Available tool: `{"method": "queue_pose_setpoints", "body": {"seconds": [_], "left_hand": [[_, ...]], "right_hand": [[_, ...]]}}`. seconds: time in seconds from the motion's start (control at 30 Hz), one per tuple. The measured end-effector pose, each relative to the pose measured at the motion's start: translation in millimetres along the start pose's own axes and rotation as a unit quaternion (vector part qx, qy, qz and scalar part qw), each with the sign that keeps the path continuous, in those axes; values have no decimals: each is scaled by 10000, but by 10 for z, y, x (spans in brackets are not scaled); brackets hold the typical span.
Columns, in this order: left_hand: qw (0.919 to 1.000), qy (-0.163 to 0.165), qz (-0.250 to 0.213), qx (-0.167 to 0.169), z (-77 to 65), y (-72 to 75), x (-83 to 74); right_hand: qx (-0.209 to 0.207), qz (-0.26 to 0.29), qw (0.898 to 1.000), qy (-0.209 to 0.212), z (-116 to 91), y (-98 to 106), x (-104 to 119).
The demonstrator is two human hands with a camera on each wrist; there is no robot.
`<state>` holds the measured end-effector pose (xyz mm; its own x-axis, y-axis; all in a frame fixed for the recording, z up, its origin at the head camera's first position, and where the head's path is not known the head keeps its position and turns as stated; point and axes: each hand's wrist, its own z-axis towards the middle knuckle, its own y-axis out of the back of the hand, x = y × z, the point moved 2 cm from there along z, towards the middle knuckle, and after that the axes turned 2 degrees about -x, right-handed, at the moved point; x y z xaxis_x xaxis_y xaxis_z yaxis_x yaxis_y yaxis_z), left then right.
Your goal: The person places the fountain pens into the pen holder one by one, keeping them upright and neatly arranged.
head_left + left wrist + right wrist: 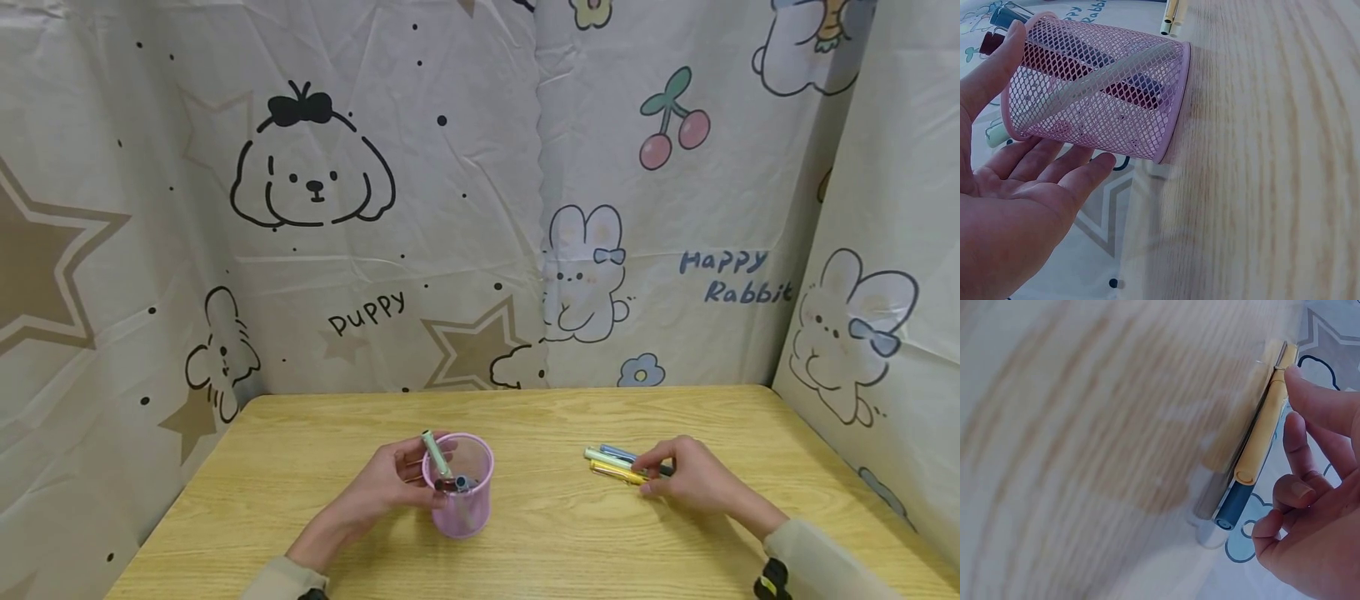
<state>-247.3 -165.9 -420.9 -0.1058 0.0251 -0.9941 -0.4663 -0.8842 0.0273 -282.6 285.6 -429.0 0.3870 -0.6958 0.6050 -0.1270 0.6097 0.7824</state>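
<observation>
My left hand (386,483) grips a pink mesh pen cup (474,512), thumb at the rim and fingers behind. Inside the cup stand a pale green pen (436,454), a dark red pen (991,44) and a blue pen (1010,17). On the table to the right lie a yellow pen (615,472), another light green pen (604,457) and a blue one (617,452), side by side. The right hand (690,475) pinches the yellow pen, thumb on its near side; its other fingers are curled in the right wrist view.
The wooden table (547,542) runs back to a printed cloth (465,167) hung behind it. More of this cloth hangs at the left and right sides. A stretch of tabletop separates the cup from the loose pens.
</observation>
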Motion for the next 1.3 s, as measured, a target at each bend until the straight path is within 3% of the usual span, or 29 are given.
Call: {"method": "queue_pose_setpoints", "body": {"seconds": [0.47,0.93,1.3], "left_hand": [[10000,-42,-38,31,9,3,11],[10000,-56,-33,29,5,-3,3],[10000,-55,-31,7,6,10,20]], "right_hand": [[245,187,9995,-69,-16,-25,10],[503,526,9973,138,-67,-73,60],[291,-46,9994,-165,-87,-89,48]]}}
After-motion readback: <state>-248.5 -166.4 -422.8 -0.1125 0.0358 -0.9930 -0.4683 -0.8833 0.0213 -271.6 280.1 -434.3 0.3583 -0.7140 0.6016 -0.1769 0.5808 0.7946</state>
